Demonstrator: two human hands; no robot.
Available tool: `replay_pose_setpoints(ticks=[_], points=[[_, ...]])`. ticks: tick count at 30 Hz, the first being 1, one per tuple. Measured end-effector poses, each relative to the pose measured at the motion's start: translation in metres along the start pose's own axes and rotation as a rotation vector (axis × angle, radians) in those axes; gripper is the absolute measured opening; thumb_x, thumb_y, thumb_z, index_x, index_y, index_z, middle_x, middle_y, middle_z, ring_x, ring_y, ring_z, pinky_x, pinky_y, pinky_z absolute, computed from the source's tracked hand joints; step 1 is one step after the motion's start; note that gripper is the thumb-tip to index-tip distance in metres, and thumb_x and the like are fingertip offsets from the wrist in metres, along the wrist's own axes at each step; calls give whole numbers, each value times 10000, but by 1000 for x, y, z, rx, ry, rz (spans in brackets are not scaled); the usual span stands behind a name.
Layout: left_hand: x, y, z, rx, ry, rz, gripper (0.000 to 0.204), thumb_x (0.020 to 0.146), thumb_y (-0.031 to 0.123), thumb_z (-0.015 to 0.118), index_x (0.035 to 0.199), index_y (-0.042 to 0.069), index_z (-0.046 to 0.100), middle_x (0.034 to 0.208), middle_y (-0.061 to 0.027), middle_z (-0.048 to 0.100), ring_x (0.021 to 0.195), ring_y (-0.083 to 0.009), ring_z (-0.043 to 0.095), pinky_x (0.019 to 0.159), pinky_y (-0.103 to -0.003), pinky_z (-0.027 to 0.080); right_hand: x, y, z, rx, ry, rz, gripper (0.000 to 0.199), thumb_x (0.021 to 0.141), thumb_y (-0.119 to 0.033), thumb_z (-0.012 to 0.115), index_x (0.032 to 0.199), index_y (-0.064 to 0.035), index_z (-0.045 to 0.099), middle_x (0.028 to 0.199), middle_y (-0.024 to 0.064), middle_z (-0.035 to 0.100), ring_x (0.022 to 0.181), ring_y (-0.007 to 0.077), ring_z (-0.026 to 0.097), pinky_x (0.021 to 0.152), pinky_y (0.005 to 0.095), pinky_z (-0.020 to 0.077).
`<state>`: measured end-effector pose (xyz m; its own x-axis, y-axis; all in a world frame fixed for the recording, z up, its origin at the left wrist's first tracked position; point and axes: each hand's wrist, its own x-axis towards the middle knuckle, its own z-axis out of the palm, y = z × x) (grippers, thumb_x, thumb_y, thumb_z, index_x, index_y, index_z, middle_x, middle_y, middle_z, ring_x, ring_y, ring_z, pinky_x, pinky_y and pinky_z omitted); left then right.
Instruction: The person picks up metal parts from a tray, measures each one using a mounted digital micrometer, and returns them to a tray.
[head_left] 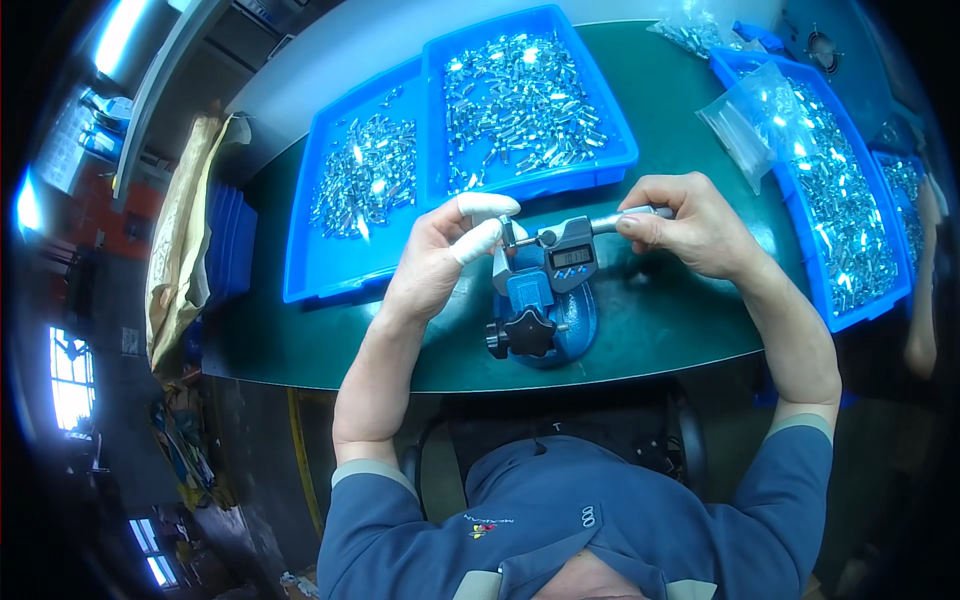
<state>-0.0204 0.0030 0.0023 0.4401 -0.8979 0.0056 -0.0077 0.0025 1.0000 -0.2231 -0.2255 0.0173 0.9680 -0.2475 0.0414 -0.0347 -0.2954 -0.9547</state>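
A: Grip state?

B: Left hand [425, 255] narrow: thumb and forefinger, in white finger covers [477, 242], pinch a small metal piece [508, 234] at the gap of the micrometer [570, 245], centre of frame. Right hand [700, 228] closed on the thimble [612, 221], just right of it. Whether both measuring faces touch the piece: cannot tell.

A: Technique?

B: My judgement: seat the piece square to the spindle, pinch lightly so it can align, turn slowly with even force, let the display [572, 259] settle, then read. Fingertips clear of the faces.

A: Appearance of piece?

B: Silvery, short, apparently cylindrical. Partly covered by fingertips; finish too small to judge.

A: Surroundings?

B: Blue stand [577, 335] with black knob [530, 333] below the micrometer. Left tray [345, 262] and larger tray [545, 183], upper left to upper centre, hold similar shiny pieces. All on a green tabletop [680, 320].
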Motion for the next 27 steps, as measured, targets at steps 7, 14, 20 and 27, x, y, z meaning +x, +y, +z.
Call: replay_pose_setpoints(ticks=[7, 14, 20, 27], points=[[0, 0, 0, 37, 22, -5, 237, 934, 137, 684, 1147, 35, 673, 944, -82, 714, 859, -140, 673, 769, -289, 545, 1, 3, -2, 58, 3, 118, 298, 955, -284, 665, 920, 11, 691, 743, 43, 664, 694, 105, 645, 628, 236, 496], [1, -2, 1, 13, 23, 7, 225, 933, 137, 689, 1136, 41, 673, 945, -82, 717, 849, -135, 674, 747, -284, 546, 1, 5, -1, 89, -22, 79, 303, 951, -292, 680, 925, 9, 704, 740, 42, 661, 697, 103, 639, 625, 244, 494], [3, 1, -3, 28, 94, 77, 216, 940, 122, 678, 1129, 17, 668, 967, -96, 721, 854, -144, 675, 774, -278, 541, -1, 4, 0, 85, -8, 36, 296, 939, -273, 695, 929, 23, 702, 757, 50, 667, 704, 110, 646, 634, 251, 505], [18, 29, -75, 785, 711, 295, 230, 929, 71, 670, 1147, -2, 680, 988, -98, 718, 908, -143, 665, 839, -297, 527, -2, 0, -2, 53, -27, 14, 284, 934, -261, 694, 928, 23, 698, 751, 52, 660, 713, 104, 641, 635, 242, 484]])
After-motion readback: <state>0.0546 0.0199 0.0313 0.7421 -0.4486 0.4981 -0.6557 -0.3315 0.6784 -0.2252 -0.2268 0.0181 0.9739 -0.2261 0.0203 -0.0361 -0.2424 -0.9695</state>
